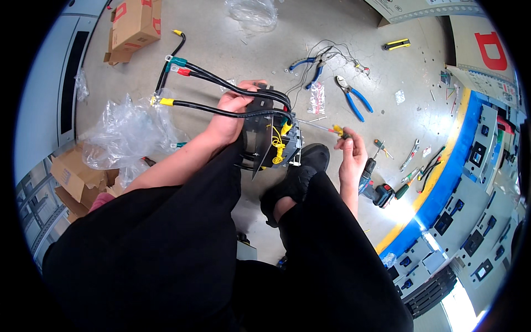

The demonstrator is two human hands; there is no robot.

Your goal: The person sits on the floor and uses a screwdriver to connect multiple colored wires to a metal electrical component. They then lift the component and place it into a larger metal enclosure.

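Observation:
A black electrical unit (287, 145), resembling a circuit breaker, is held up between my knees. Around its dark side plate my left hand (229, 113) is closed. Thick black cables (221, 83) with green, red and yellow sleeved lugs run from the unit to the left. A bundle of thin yellow wire (277, 146) hangs on its front. My right hand (352, 155) pinches the handle of a screwdriver (338, 131). Its thin shaft points left at the unit; whether the tip touches a screw is too small to tell.
On the floor ahead lie blue-handled pliers (354, 98), a second pair (318, 66) among thin wires, and a yellow utility knife (396, 44). A cordless drill (376, 188) lies right of my shoe (298, 177). Clear plastic wrap (130, 133) and cardboard boxes (135, 27) are left.

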